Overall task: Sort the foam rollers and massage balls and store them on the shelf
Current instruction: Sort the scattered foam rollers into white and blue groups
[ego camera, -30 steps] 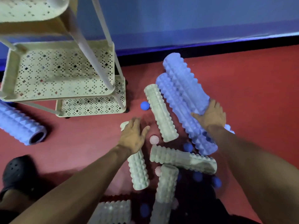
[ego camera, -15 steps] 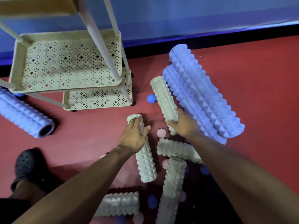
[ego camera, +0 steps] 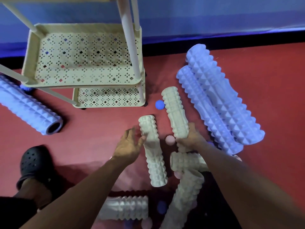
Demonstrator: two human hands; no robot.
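A person's right hand (ego camera: 189,139) gripped the near end of a short cream foam roller (ego camera: 175,113) lying on the red floor (ego camera: 264,80). The left hand (ego camera: 128,146), fingers spread open, touched a second cream roller (ego camera: 153,151) beside it. Both looked light, ridged and easy to grip mid-length. More cream rollers, long lilac rollers (ego camera: 219,103), and a blue massage ball (ego camera: 159,104) crowded around. The perforated shelf cart (ego camera: 29,52) stood just beyond, empty.
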